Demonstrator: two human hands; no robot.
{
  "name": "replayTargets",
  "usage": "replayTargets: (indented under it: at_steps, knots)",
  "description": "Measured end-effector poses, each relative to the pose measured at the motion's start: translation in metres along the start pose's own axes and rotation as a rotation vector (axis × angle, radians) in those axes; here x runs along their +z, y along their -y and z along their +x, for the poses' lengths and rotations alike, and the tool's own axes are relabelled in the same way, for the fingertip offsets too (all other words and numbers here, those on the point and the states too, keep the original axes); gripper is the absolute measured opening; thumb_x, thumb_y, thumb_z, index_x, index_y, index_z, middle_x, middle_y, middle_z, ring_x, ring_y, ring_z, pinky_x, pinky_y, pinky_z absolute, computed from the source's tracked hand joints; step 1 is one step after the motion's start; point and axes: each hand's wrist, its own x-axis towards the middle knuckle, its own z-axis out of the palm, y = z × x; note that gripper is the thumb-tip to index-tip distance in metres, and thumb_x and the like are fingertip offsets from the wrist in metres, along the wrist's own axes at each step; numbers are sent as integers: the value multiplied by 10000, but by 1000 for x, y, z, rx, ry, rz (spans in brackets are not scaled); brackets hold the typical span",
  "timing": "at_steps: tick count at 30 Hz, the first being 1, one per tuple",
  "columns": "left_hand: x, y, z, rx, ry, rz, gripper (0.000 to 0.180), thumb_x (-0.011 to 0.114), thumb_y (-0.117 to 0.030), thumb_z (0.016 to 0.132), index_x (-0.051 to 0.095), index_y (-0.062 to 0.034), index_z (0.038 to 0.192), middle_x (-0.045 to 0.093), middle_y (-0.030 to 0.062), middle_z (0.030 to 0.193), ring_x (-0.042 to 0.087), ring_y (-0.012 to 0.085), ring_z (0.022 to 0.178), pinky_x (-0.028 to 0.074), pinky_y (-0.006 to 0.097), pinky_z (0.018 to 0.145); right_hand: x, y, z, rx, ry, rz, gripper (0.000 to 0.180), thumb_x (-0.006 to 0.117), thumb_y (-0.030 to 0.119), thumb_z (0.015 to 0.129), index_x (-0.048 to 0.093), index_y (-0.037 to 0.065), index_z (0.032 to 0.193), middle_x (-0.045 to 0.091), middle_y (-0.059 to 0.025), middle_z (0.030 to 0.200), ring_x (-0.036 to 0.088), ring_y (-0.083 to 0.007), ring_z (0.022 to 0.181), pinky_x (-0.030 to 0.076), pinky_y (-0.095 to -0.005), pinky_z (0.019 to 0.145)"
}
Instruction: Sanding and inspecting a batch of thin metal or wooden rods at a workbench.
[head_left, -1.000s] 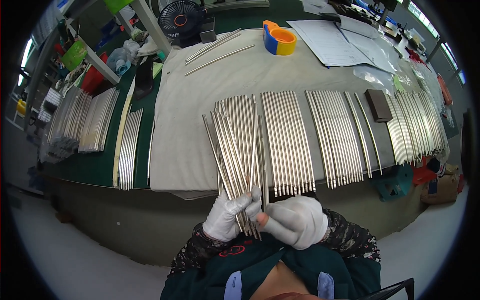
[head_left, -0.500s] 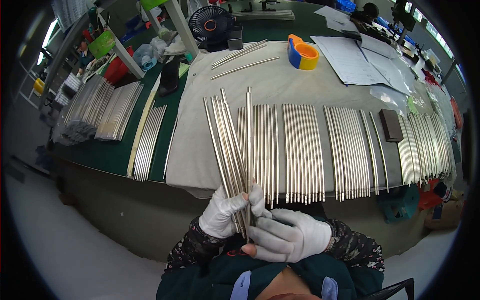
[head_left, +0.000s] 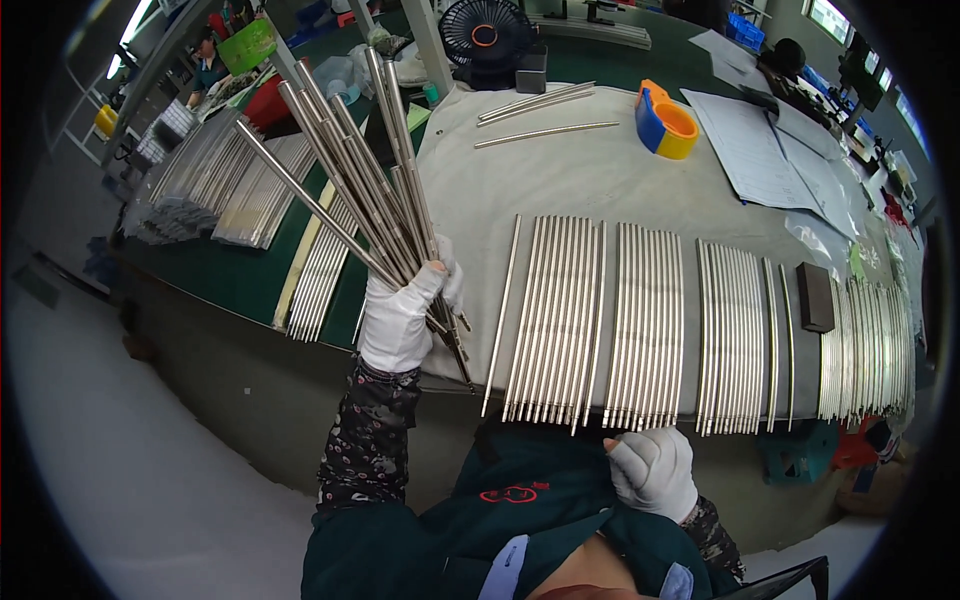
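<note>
My left hand (head_left: 395, 318), in a white glove with a bare thumb tip, is wrapped round a bundle of slim silvery metal rods (head_left: 365, 180). The rods fan out upward and to the left, over the left part of the table, and one leans well apart from the others. Below the table's front edge, my gloved right hand (head_left: 655, 470) is curled into a loose fist, with nothing seen in it. Nearest to it lie side-by-side rows of metal rods (head_left: 650, 320) on the grey cloth (head_left: 460, 200). A single rod (head_left: 502, 315) lies just left of these rows.
A dark brown block (head_left: 815, 298) rests beside more rods at the right. Farther back are loose rods (head_left: 545, 134), a blue-and-yellow tape dispenser (head_left: 667, 122), papers (head_left: 745, 150) and a black fan (head_left: 487, 40). Wrapped rod bundles (head_left: 200, 180) lie left; a person (head_left: 207, 68) is beyond.
My left hand has carried the rod bundle up and to the left, tilting it. My right hand has left the bundle, moved right and curled up. The view has shifted.
</note>
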Motion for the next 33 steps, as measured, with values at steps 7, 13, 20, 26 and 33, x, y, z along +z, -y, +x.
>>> replayTargets:
  at_steps: [7, 13, 20, 26, 33]
  knots:
    - [-6, 9, 12, -61, -42, -33, 367, 652, -175, 891, 483, -67, 1199, 458, 20, 790, 436, 112, 558, 379, 262, 455, 1, 1, 18, -85, 93, 63, 214, 728, 71, 736, 595, 99, 900, 564, -9, 810, 553, -186, 679, 422, -327, 555]
    - [-5, -31, 30, 106, 89, -103, 309, 600, -160, 924, 486, -41, 1185, 485, 29, 823, 428, 88, 569, 358, 235, 450, 1, 0, 18, -104, 77, 15, 159, 726, 89, 746, 608, 89, 853, 566, -8, 800, 548, -173, 677, 418, -315, 531]
    - [-32, -16, 47, 318, -65, 484, 186, 636, -145, 906, 522, -25, 992, 506, 22, 794, 497, 117, 624, 432, 263, 542, 3, 4, 17, -85, 69, -28, 220, 719, 75, 731, 587, 103, 905, 562, -6, 788, 537, -185, 674, 410, -333, 566]
    - [-40, 28, 13, -7, 74, 485, 256, 640, -94, 895, 502, -57, 1107, 588, 1, 765, 558, 97, 668, 477, 244, 603, 6, 3, 14, -96, 53, -51, 230, 710, 76, 719, 574, 118, 901, 557, 2, 764, 530, -181, 651, 401, -330, 560]
    - [-37, 30, 19, -107, 72, 496, 395, 646, -54, 854, 458, -17, 1199, 577, 6, 895, 544, 75, 787, 474, 233, 701, 7, 5, 2, -59, 1, -45, 260, 729, 58, 688, 573, 120, 888, 548, 3, 789, 535, -200, 702, 417, -350, 613]
